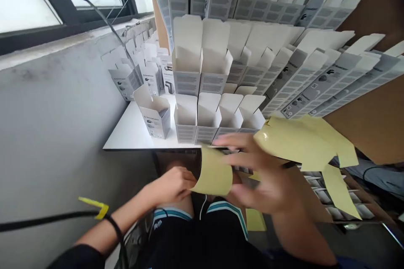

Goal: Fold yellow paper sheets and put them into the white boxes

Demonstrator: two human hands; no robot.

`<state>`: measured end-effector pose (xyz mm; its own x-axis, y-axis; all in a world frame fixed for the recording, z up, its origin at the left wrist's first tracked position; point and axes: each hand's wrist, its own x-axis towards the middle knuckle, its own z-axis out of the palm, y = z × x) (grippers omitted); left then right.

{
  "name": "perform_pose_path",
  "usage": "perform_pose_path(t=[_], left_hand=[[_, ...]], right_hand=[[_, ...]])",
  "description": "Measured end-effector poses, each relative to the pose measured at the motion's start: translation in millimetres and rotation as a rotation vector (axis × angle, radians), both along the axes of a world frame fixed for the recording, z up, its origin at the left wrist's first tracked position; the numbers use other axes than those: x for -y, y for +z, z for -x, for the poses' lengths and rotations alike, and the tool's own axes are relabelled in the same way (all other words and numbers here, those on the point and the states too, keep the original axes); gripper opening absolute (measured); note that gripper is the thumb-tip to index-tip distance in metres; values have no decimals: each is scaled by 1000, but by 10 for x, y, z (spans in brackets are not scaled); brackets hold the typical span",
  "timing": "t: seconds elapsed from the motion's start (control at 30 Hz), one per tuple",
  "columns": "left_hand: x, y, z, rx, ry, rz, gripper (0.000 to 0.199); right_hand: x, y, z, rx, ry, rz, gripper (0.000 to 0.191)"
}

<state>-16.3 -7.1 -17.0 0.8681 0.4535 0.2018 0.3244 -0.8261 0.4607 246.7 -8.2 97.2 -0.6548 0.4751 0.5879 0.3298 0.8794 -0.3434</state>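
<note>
My left hand is closed on one end of a curved yellow paper strip, just in front of the table edge and above my lap. My right hand is smeared by motion at the strip's right side, fingers and thumb apart; any contact with the strip is unclear. Behind the hands stands a front row of open white boxes with raised flaps. A separate open box, printed with small product pictures, stands to their left with something inside.
More open boxes rise in tiers behind. Yellow paper sheets hang over the right part of the table edge. A white tabletop shows at left, beside the wall. A black cable with a yellow tie crosses the lower left.
</note>
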Motion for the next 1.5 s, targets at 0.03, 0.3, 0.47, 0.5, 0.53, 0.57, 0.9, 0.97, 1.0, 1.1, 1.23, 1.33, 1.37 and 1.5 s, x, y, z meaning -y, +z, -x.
perform_pose_path(t=[0.03,0.3,0.47,0.5,0.53,0.57,0.9,0.97,1.0,1.1,1.23,1.33,1.37,1.5], left_hand=[[-34,201,6,-35,-6,-61,16],[-80,1043,161,141,355,468,35],[38,812,135,643,595,884,47],[59,778,101,659,617,860,46],[76,761,66,655,632,808,44],[88,760,34,632,636,746,42],[-26,1019,91,627,595,723,47],[-46,998,142,687,581,832,43],[-54,977,159,721,591,861,40],[-73,897,169,811,650,881,40],[-77,802,149,865,694,869,44],[-34,755,150,899,682,861,64],[-11,743,155,885,655,896,73],[86,686,187,638,534,1049,46]], right_hand=[[2,-51,86,54,54,-7,41],[72,-411,125,-62,-82,545,33],[200,-716,69,-379,-161,901,50],[213,-746,97,-396,-142,921,49],[215,-753,130,-400,-115,928,47],[206,-739,164,-399,-91,925,44],[-38,-672,409,-645,-188,935,42],[-30,-777,424,-726,-200,969,42],[-24,-823,428,-745,-195,989,40],[-11,-903,443,-784,-171,1044,33],[-12,-920,475,-878,-161,1094,32],[-14,-926,491,-1019,-262,1080,30],[-13,-931,493,-1067,-290,1076,28],[10,-959,486,-1240,-378,1037,25]])
